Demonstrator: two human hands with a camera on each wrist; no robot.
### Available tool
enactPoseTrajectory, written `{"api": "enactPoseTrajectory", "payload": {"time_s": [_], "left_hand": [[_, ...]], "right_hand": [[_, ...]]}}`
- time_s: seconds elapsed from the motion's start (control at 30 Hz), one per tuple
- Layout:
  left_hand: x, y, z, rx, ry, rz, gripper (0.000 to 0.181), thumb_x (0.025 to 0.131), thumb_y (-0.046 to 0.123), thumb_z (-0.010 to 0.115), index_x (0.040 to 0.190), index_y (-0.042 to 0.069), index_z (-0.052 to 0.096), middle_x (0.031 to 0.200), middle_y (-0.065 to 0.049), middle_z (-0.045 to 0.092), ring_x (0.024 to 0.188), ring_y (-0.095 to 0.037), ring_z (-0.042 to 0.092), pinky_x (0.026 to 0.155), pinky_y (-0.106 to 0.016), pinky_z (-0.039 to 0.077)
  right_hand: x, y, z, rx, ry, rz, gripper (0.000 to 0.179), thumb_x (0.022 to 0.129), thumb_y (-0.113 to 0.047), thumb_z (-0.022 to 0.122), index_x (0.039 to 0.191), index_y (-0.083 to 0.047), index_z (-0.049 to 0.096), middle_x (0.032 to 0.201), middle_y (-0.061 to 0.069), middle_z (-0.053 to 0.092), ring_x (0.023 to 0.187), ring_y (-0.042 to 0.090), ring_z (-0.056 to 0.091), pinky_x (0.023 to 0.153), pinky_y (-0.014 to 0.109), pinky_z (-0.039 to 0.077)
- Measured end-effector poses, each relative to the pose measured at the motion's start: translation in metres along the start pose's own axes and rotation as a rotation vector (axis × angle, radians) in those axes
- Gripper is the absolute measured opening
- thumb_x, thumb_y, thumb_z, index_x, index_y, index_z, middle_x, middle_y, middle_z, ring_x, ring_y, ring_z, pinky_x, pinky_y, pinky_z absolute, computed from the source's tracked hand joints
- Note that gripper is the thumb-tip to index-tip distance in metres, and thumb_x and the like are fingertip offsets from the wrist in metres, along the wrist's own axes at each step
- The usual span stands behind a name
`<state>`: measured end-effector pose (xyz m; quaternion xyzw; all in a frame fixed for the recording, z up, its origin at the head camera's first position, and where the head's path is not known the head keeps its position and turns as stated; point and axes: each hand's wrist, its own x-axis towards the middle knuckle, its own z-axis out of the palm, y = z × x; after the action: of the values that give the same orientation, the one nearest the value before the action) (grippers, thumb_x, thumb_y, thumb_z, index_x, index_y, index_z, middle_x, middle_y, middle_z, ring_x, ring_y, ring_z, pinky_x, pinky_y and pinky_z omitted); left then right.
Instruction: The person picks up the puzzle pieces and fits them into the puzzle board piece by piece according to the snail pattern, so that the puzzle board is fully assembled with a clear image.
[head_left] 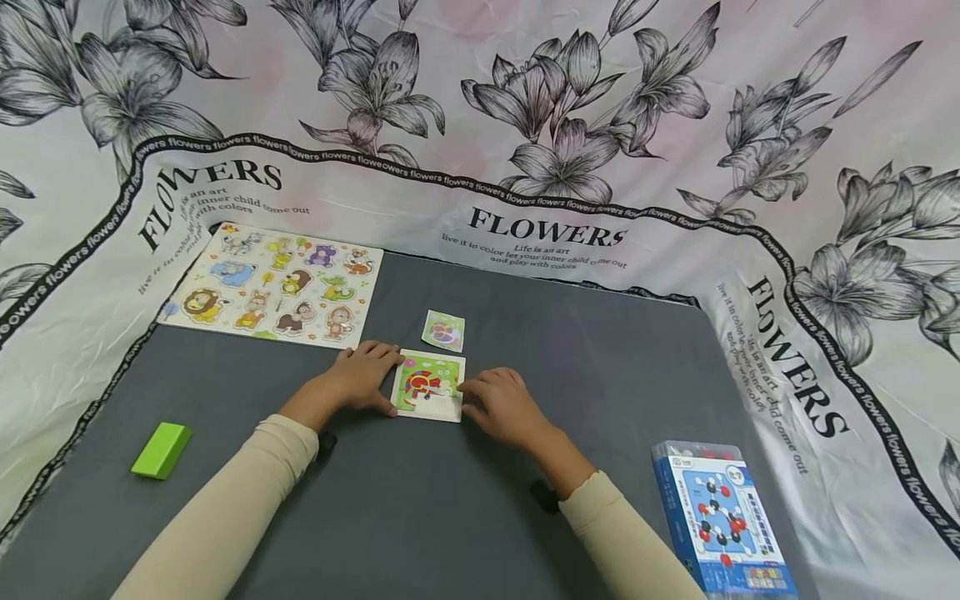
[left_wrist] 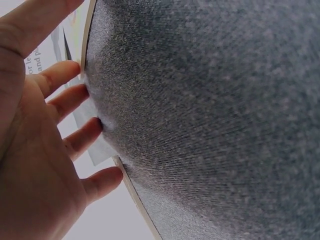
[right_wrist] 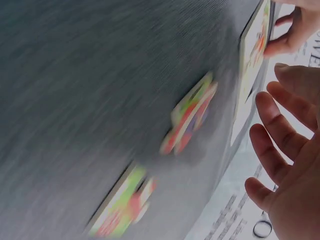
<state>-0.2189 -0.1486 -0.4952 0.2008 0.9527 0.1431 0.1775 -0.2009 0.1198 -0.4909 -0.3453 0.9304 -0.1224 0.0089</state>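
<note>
A small square picture puzzle (head_left: 427,387), with a pale border and a red-and-green picture, lies flat on the dark table. My left hand (head_left: 363,377) rests at its left side, thumb and fingers spread along the edge; in the left wrist view this hand (left_wrist: 45,135) has loosely extended fingers. At the puzzle's right edge is my right hand (head_left: 506,406), fingers slightly bent. The right wrist view shows that hand (right_wrist: 290,145) with relaxed fingers and nothing visible between them. Just beyond the puzzle lies a small picture piece (head_left: 444,332).
A large animal puzzle board (head_left: 247,325) lies at the back left. A green block (head_left: 161,450) sits front left, and a blue-and-white box (head_left: 723,517) with molecule pictures front right. Two blurred colored pieces, one red and green (right_wrist: 190,115), another greenish (right_wrist: 122,205), appear in the right wrist view.
</note>
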Motion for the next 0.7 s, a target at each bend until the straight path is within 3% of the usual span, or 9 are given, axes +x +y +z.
{"api": "enactPoseTrajectory", "payload": {"time_s": [0.37, 0.7], "left_hand": [[0.0, -0.003, 0.003, -0.002, 0.01, 0.009, 0.087, 0.075, 0.045, 0.081, 0.145, 0.008, 0.043, 0.154, -0.017, 0.033, 0.141, -0.04, 0.026, 0.105, -0.07, 0.025], [0.002, 0.0, 0.003, -0.025, 0.006, 0.007, 0.087, 0.076, 0.044, 0.081, 0.145, 0.009, 0.042, 0.154, -0.016, 0.033, 0.141, -0.039, 0.025, 0.106, -0.069, 0.023]], "right_hand": [[-0.046, 0.032, -0.004, -0.015, -0.021, 0.022, 0.033, 0.084, -0.031, 0.076, 0.113, -0.015, 0.071, 0.106, 0.003, 0.067, 0.105, 0.025, 0.058, 0.1, 0.047, 0.039], [-0.063, 0.039, 0.003, -0.026, -0.018, 0.018, 0.03, 0.084, -0.027, 0.076, 0.113, -0.017, 0.072, 0.106, 0.001, 0.066, 0.105, 0.023, 0.058, 0.099, 0.046, 0.04]]}}
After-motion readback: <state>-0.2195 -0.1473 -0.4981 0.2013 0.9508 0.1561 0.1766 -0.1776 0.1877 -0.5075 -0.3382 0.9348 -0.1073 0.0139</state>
